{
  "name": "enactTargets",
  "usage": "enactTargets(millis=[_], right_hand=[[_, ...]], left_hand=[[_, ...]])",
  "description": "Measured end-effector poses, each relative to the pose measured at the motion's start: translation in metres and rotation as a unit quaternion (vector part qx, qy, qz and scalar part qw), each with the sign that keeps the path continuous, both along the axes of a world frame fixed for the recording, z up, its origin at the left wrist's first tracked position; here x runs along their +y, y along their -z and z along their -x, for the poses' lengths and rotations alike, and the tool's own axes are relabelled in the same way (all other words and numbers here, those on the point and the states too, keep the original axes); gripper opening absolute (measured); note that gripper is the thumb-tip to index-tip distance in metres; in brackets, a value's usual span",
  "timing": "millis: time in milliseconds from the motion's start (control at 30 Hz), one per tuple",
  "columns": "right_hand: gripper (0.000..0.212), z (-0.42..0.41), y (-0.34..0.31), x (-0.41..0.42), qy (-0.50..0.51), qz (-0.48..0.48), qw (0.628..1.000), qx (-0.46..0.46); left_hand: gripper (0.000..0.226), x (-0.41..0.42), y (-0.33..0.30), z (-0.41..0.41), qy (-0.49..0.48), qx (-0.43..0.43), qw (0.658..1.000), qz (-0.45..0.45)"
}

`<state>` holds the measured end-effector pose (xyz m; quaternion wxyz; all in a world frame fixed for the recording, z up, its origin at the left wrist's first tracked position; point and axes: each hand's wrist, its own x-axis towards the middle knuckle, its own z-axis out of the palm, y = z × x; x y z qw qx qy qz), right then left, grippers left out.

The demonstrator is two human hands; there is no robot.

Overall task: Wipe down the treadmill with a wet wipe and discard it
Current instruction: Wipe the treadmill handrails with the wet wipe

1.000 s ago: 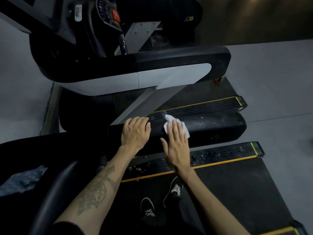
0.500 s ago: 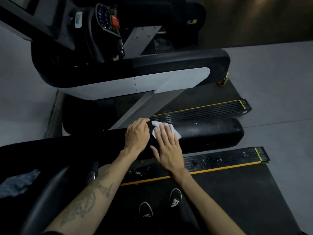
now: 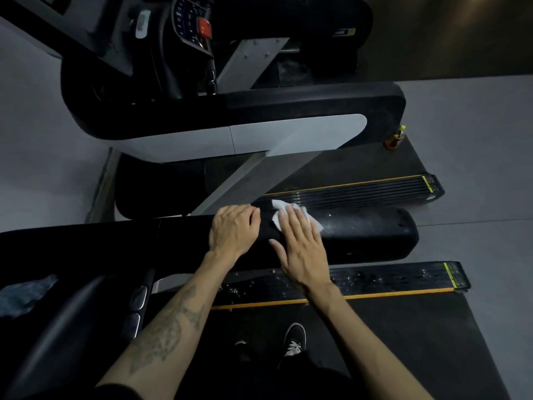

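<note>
The head camera looked down at the right hand, which lay flat with straight, slightly spread fingers, pressing a white wet wipe onto the top of the treadmill's black padded handrail. The wipe's edges stuck out beyond the fingertips, toward the far side of the rail. Just beside it, the left hand rested on the same rail with its fingers bent over the far edge; whether they truly gripped it was hard to tell from above. The two hands were close but not touching. Pale specks and smears marked the rail to the right of the wipe. Below the rail ran a black side step with a yellow stripe, flecked with bits of debris, and then the dark running belt, where a black shoe with white laces stood. A neighbouring treadmill's console with a red button sat farther off.
</note>
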<state>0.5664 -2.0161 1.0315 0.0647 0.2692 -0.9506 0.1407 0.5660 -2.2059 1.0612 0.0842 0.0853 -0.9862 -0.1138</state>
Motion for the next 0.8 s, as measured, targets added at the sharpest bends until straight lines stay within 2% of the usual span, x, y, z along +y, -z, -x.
enactTargets(millis=[100,233,300,500,567,667,733,800], right_hand=[[0.076,-0.024,0.003,-0.003,0.047,0.025,0.998,-0.015],[0.07,0.002,0.0,-0.005,-0.046,-0.011,0.999,-0.018],[0.067,0.026,-0.005,-0.002,-0.059,-0.022,0.997,-0.036],[0.078,-0.006,-0.005,-0.002,0.053,0.009,0.997,-0.046],[0.08,-0.01,-0.005,-0.009,0.031,0.013,0.998,-0.052],[0.072,0.021,-0.01,-0.012,-0.041,-0.01,0.998,-0.04],[0.07,0.041,-0.013,-0.005,-0.017,-0.025,0.998,-0.048],[0.071,0.039,-0.014,0.0,0.049,-0.023,0.997,-0.06]], left_hand=[[0.041,0.001,0.003,0.0,0.0,0.023,1.0,0.015],[0.043,0.003,0.004,-0.002,-0.017,0.033,0.999,0.017],[0.044,0.002,0.003,-0.001,-0.019,0.034,0.999,0.015],[0.044,0.004,0.004,0.0,-0.029,0.039,0.999,0.026],[0.043,0.005,0.003,0.0,-0.027,0.041,0.998,0.03],[0.043,0.003,0.003,-0.001,-0.02,0.047,0.998,0.032],[0.047,0.002,0.006,0.0,-0.022,0.047,0.998,0.032],[0.05,0.003,0.008,0.0,-0.027,0.043,0.998,0.031]])
